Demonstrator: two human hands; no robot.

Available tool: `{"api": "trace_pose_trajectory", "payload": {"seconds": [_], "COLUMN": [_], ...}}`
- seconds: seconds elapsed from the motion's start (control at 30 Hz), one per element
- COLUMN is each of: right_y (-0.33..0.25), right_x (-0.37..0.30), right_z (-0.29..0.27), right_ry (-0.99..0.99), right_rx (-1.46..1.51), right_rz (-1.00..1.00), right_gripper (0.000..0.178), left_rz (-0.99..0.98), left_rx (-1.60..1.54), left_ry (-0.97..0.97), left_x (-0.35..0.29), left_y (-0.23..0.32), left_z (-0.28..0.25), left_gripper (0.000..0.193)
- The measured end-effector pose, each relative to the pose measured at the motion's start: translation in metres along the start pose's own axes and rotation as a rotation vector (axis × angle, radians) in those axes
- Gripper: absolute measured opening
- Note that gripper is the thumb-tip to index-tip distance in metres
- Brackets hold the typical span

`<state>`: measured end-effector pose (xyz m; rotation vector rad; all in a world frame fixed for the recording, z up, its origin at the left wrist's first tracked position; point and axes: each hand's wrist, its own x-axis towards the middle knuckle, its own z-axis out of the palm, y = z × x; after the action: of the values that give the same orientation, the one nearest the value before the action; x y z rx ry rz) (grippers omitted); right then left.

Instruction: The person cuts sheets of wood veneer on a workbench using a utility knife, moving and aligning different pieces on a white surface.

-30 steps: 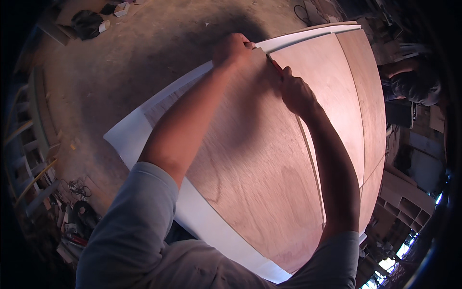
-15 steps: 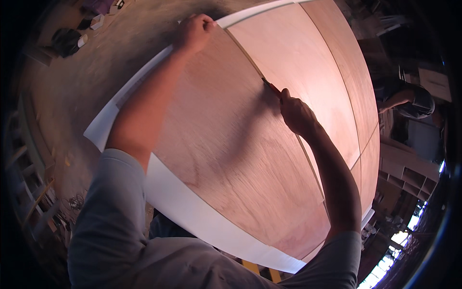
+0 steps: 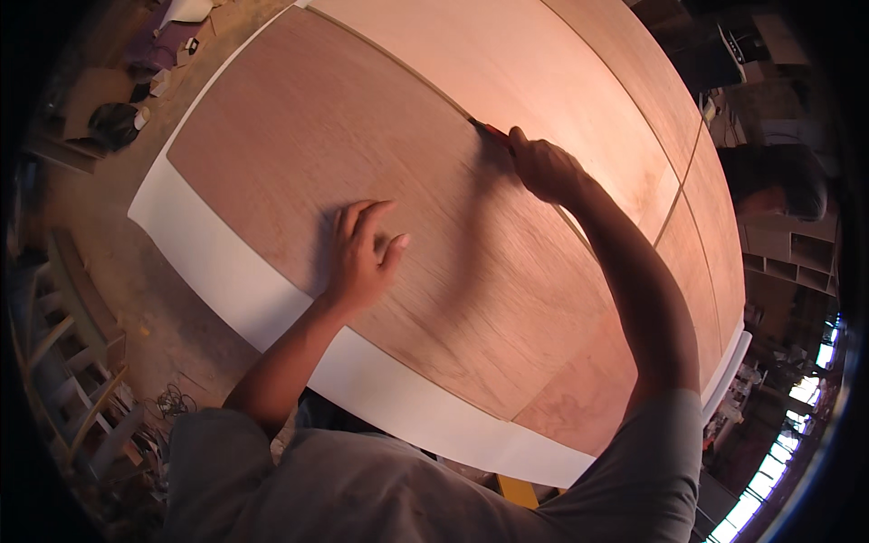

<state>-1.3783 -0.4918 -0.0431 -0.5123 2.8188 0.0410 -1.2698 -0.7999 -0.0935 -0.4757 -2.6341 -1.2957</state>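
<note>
My right hand (image 3: pixel 548 170) is closed around a red-handled knife (image 3: pixel 496 135), apparently a utility knife. Its dark tip points at the narrow strip (image 3: pixel 389 61) between two plywood panels. My left hand (image 3: pixel 360 262) holds nothing; its fingers are apart and bent, over or on the nearer plywood panel (image 3: pixel 272 118). Whether the fingertips touch the wood I cannot tell. Beyond the strip lies a paler panel (image 3: pixel 516 54). A white sheet (image 3: pixel 244 294) sticks out from under the panels along the near and left edges.
At the right edge another person (image 3: pixel 778 181) is in shadow, by a wooden shelf unit (image 3: pixel 787 262). Wooden frames (image 3: pixel 77 389) and loose wire (image 3: pixel 176 398) lie at the left. A dark bag-like thing (image 3: pixel 113 125) rests on the dusty floor at the far left.
My left hand has come back from the far left edge of the nearer panel towards me, and its fingers have spread. My right hand keeps the knife at the strip. The view has shifted.
</note>
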Motion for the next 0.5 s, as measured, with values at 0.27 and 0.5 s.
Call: {"api": "trace_pose_trajectory", "payload": {"seconds": [0.27,0.5], "right_y": [0.051,0.096], "right_x": [-0.083,-0.196], "right_z": [0.021,0.038], "right_ry": [-0.107,-0.210], "right_rx": [0.109,0.152], "right_rz": [0.012,0.121], "right_gripper": [0.023,0.018], "left_rz": [0.047,0.110], "left_rx": [0.380,0.383], "left_ry": [0.012,0.036], "left_x": [-0.015,-0.020], "left_y": [0.008,0.008], "left_z": [0.008,0.021], "left_gripper": [0.045,0.040]}}
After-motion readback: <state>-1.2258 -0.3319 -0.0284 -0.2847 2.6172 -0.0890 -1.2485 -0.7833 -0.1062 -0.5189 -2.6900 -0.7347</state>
